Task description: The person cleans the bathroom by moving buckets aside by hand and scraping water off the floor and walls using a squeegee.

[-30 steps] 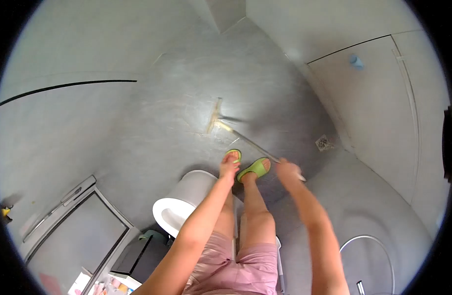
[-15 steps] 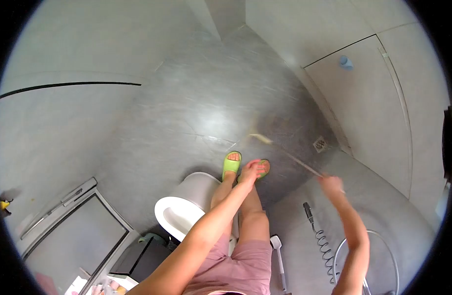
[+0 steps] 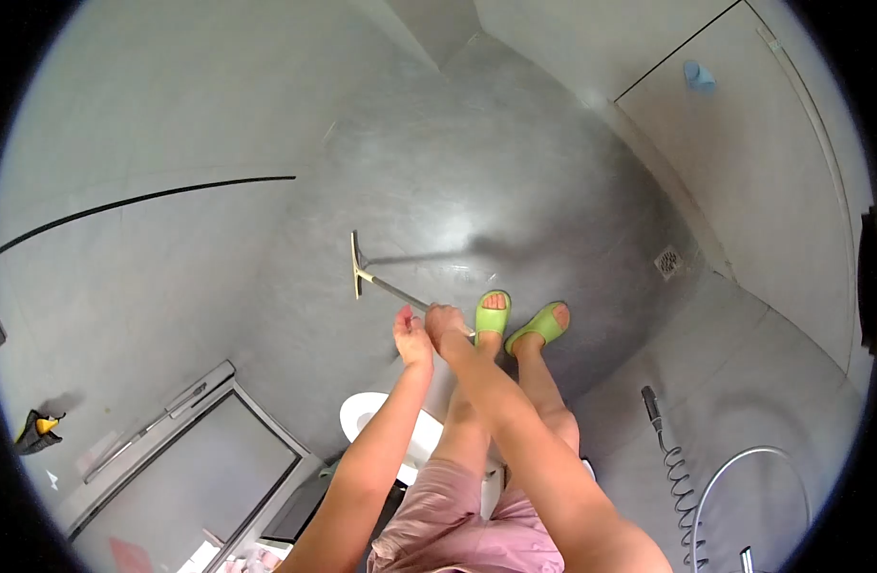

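Note:
A floor squeegee point(image 3: 397, 291) slants over the grey floor, its pale yellow head and dark blade lying to the left of my feet. My right hand point(image 3: 447, 327) is wrapped round the squeegee's handle. Just beside it, my left hand point(image 3: 413, 339) hovers with its fingers loosely bent and apart, and nothing shows in it. Below both hands are my green slippers point(image 3: 538, 328) and, partly hidden by my arms, a white toilet point(image 3: 362, 411).
A square floor drain point(image 3: 667, 262) lies at the right near the wall. A black handset with a coiled cord point(image 3: 653, 409) and a curved metal hose point(image 3: 758, 451) are at lower right. A framed glass panel point(image 3: 195, 477) stands lower left. A blue cup point(image 3: 698, 76) is on the right wall.
My right hand has swept the squeegee leftward, from the floor near the drain across past my feet. My left hand has moved left, and the view has shifted.

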A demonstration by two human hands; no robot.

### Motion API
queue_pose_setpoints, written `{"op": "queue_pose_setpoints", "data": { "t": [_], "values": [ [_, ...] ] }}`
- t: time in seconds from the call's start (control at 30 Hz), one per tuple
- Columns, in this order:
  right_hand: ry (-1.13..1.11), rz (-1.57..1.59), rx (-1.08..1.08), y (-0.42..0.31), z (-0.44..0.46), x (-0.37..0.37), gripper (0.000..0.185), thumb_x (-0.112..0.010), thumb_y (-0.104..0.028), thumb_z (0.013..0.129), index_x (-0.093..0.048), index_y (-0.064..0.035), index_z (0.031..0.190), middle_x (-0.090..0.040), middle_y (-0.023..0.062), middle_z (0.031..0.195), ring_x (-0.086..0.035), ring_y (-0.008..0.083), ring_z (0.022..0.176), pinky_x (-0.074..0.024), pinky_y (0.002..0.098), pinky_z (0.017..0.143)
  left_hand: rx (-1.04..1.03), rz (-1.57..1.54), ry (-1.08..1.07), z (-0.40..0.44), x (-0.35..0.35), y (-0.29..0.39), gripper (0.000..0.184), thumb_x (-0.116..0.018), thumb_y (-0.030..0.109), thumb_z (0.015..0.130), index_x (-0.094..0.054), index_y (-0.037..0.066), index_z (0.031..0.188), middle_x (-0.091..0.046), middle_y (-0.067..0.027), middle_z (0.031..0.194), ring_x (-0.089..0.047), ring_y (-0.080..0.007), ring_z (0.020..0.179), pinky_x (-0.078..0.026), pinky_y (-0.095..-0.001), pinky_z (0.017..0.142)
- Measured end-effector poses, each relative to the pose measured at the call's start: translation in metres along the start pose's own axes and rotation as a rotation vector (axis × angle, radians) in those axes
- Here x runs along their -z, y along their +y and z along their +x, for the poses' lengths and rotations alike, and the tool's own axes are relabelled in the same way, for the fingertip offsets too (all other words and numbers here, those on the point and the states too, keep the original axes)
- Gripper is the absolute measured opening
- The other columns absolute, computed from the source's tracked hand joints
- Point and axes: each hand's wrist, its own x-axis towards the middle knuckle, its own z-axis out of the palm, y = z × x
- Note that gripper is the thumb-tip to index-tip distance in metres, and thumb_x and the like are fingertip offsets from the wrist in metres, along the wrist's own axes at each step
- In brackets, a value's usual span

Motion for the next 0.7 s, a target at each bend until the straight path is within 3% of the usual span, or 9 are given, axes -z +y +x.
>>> {"op": "queue_pose_setpoints", "data": {
  "t": [0.17, 0.23, 0.3, 0.37, 0.4, 0.43, 0.53, 0.63, 0.7],
  "values": [
    [-0.231, -0.027, -0.152, 0.075, -0.011, -0.037, 0.03, -0.049, -0.014, 0.082, -0.053, 0.0002, 0.107, -0.059, 0.0127, 0.105, -0.059, 0.0228, 0.096, -0.0491, 0.0339, 0.074, 0.072, -0.025, -0.063, -0.022, -0.007, 0.006, 0.03, -0.043, 0.009, 0.082, -0.05, 0.006, 0.111, -0.052, -0.0075, 0.1, -0.049, -0.0169, 0.094, -0.039, -0.029, 0.082],
    [-0.122, 0.084, -0.276, 0.116, -0.075, 0.016, 0.031, -0.048, -0.013, 0.082, -0.053, -0.0036, 0.11, -0.058, 0.0114, 0.106, -0.058, 0.023, 0.098, -0.0488, 0.033, 0.075, 0.055, -0.064, -0.103, -0.042, -0.019, 0.007, 0.03, -0.044, 0.006, 0.082, -0.05, 0.007, 0.112, -0.054, -0.0075, 0.096, -0.05, -0.0159, 0.091, -0.04, -0.0278, 0.08],
    [-0.204, -0.048, -0.447, 0.175, -0.088, 0.02, 0.031, -0.049, -0.012, 0.082, -0.052, -0.0071, 0.113, -0.057, 0.0113, 0.106, -0.057, 0.0247, 0.099, -0.0485, 0.0351, 0.076, 0.054, -0.08, -0.126, -0.065, -0.035, 0.007, 0.03, -0.045, 0.006, 0.082, -0.05, 0.007, 0.112, -0.055, -0.0073, 0.095, -0.051, -0.0155, 0.089, -0.04, -0.0274, 0.08],
    [-0.275, -0.384, -0.291, 0.238, -0.133, 0.046, 0.031, -0.049, -0.016, 0.083, -0.052, -0.0082, 0.112, -0.058, 0.0093, 0.103, -0.055, 0.0261, 0.102, -0.0484, 0.0386, 0.076, 0.071, -0.195, -0.183, -0.084, -0.06, 0.006, 0.029, -0.045, 0.008, 0.082, -0.051, 0.006, 0.11, -0.056, -0.0036, 0.089, -0.051, -0.013, 0.082, -0.039, -0.0244, 0.078],
    [-0.291, -0.482, -0.36, 0.276, -0.151, 0.052, 0.034, -0.047, -0.019, 0.084, -0.046, -0.0051, 0.116, -0.058, 0.0073, 0.103, -0.056, 0.0261, 0.099, -0.0488, 0.0413, 0.075, 0.074, -0.2, -0.187, -0.098, -0.07, 0.017, 0.029, -0.045, 0.008, 0.082, -0.051, 0.006, 0.11, -0.056, -0.0036, 0.089, -0.051, -0.013, 0.082, -0.039, -0.0244, 0.078],
    [-0.291, -0.379, -0.576, 0.281, -0.186, 0.097, 0.035, -0.044, -0.023, 0.087, -0.044, -0.0046, 0.117, -0.059, 0.0077, 0.102, -0.058, 0.026, 0.096, -0.0493, 0.0416, 0.073, 0.11, -0.184, -0.271, -0.111, -0.077, 0.032, 0.028, -0.045, 0.008, 0.082, -0.051, 0.006, 0.11, -0.056, -0.0036, 0.089, -0.051, -0.0129, 0.082, -0.039, -0.024, 0.077],
    [-0.142, -0.315, -0.711, 0.403, -0.265, 0.112, 0.037, -0.042, -0.031, 0.089, -0.044, -0.0042, 0.115, -0.059, 0.0124, 0.1, -0.058, 0.0297, 0.092, -0.0495, 0.0422, 0.071, 0.157, -0.184, -0.446, -0.136, -0.114, 0.033, 0.028, -0.044, 0.011, 0.084, -0.051, 0.007, 0.111, -0.057, -0.0052, 0.089, -0.053, -0.0121, 0.081, -0.041, -0.0246, 0.07],
    [-0.116, -0.638, -0.569, 0.473, -0.347, 0.14, 0.031, -0.042, -0.029, 0.089, -0.051, -0.0032, 0.104, -0.061, 0.0135, 0.089, -0.06, 0.0261, 0.088, -0.049, 0.0368, 0.066, 0.23, -0.191, -0.554, -0.159, -0.138, 0.053, 0.027, -0.042, 0.011, 0.086, -0.051, 0.005, 0.11, -0.057, -0.0055, 0.09, -0.053, -0.0133, 0.08, -0.041, -0.0249, 0.074],
    [-0.078, -0.642, -0.609, 0.484, -0.377, 0.151, 0.028, -0.042, -0.029, 0.089, -0.052, -0.0042, 0.099, -0.062, 0.0102, 0.083, -0.061, 0.0255, 0.082, -0.0478, 0.0368, 0.067, 0.17, -0.146, -0.664, -0.171, -0.146, 0.066, 0.026, -0.042, 0.011, 0.085, -0.052, 0.006, 0.109, -0.058, -0.0055, 0.092, -0.054, -0.0135, 0.08, -0.042, -0.0255, 0.072]
  ]
}}
